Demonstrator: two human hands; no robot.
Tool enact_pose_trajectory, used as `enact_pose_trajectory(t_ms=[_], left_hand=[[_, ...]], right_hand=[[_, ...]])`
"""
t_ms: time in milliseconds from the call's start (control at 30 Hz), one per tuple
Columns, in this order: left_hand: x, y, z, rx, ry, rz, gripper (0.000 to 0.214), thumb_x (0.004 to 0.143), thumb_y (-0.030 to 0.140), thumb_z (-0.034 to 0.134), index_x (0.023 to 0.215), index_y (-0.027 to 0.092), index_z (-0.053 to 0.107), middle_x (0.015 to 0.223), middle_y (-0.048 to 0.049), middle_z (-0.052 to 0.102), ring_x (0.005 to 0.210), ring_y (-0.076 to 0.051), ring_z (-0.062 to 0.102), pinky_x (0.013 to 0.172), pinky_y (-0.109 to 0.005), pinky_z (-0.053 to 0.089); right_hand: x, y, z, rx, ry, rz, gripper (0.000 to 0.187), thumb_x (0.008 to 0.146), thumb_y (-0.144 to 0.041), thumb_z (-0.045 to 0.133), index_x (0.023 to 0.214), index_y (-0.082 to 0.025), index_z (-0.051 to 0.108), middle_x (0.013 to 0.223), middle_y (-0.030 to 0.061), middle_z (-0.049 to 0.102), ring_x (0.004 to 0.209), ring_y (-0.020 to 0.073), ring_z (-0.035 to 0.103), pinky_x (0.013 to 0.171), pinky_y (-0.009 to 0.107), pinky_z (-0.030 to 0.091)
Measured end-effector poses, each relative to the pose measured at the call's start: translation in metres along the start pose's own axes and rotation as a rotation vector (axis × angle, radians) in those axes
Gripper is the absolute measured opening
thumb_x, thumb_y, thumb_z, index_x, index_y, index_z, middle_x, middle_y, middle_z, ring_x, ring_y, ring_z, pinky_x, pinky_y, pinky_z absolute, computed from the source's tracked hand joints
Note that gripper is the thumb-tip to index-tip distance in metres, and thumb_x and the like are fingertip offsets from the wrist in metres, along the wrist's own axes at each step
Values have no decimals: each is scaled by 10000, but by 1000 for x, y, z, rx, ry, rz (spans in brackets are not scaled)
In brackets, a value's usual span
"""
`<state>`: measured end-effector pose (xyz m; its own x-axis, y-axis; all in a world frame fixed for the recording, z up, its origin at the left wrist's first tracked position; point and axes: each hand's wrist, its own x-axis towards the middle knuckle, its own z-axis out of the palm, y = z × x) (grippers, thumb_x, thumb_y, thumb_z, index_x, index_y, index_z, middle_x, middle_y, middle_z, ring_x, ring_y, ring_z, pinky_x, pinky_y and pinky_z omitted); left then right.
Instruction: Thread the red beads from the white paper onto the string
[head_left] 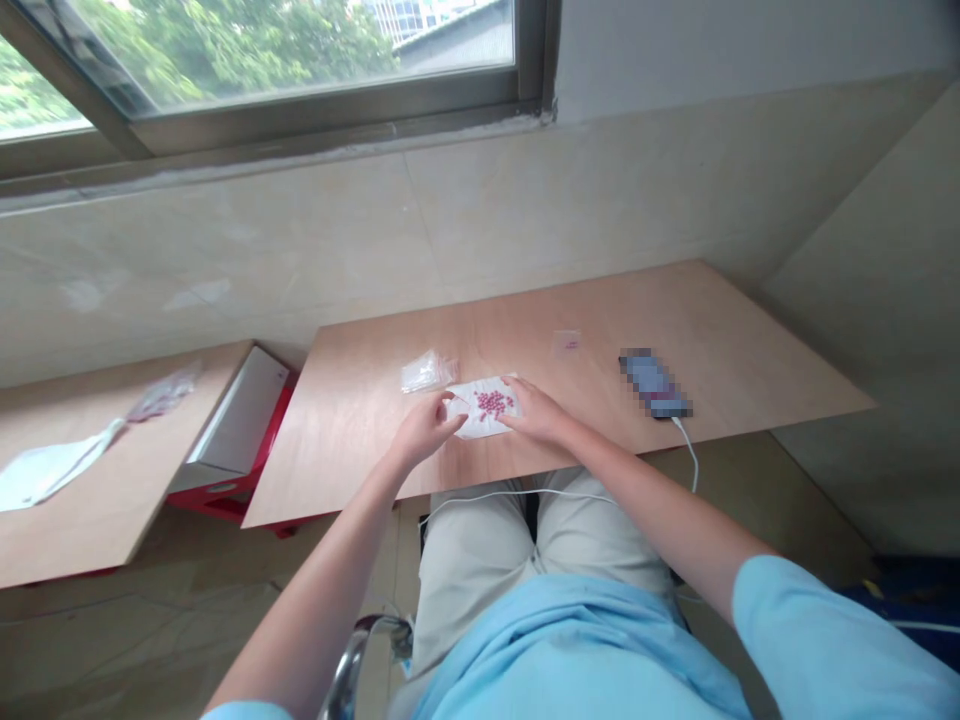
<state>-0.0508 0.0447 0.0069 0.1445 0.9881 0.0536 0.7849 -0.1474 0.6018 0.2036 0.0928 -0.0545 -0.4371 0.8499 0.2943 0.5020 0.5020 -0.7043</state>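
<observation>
Many small reddish-pink beads (pixel 493 404) lie loosely grouped on a white sheet (pixel 480 430) with a creased surface. My left hand (pixel 421 432) is at the sheet's left edge, thumb and forefinger apart and the other fingers curled. A faint thin line shows near its forefinger, too small to make out. At the right edge, my right hand (pixel 538 412) rests with thumb and fingers spread on either side of the beads. Just beyond my left hand is a stack of clear plastic bags (pixel 429 371).
A small clear bag (pixel 568 343) with pink marks lies farther back on the wooden table (pixel 360 440). To the right is a phone (pixel 654 383) with a white cable (pixel 694 460). Leftward, a white box (pixel 240 410) sits between two tabletops.
</observation>
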Motion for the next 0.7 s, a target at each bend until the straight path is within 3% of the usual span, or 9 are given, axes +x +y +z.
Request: enact_pose_trajectory(t_ms=[133,267,533,700], left_hand=[[31,-4,-2,410,-145,146,426,817,420,689,1183,214,617,1016,-89,673,878,-253,640,766,-352,467],[43,-1,3,617,-231,222,354,831,369,673,1148,222,622,1111,-131,647,1013,-314,617,830,-402,467],[54,-5,17,501,-240,293,345,734,256,773,1057,216,658,1167,-178,615,1123,-416,565,970,-530,395],[61,-1,5,420,-253,259,409,689,252,788,1083,216,683,1151,-163,643,1121,-404,578,970,-501,396]], right_hand=[[18,-3,30,-64,-47,-73,808,794,-419,736,1474,-121,418,1478,193,479,1384,311,432,1171,463,315],[16,3,43,-139,-31,-41,792,843,-474,678,1489,-108,400,1510,201,446,1447,324,345,1222,505,191],[15,5,46,-174,-55,-45,739,910,-545,569,1490,-117,406,1550,185,404,1485,309,284,1238,507,145],[15,6,45,-169,-52,-48,755,888,-515,610,1495,-119,399,1550,176,407,1482,306,291,1241,494,146]])
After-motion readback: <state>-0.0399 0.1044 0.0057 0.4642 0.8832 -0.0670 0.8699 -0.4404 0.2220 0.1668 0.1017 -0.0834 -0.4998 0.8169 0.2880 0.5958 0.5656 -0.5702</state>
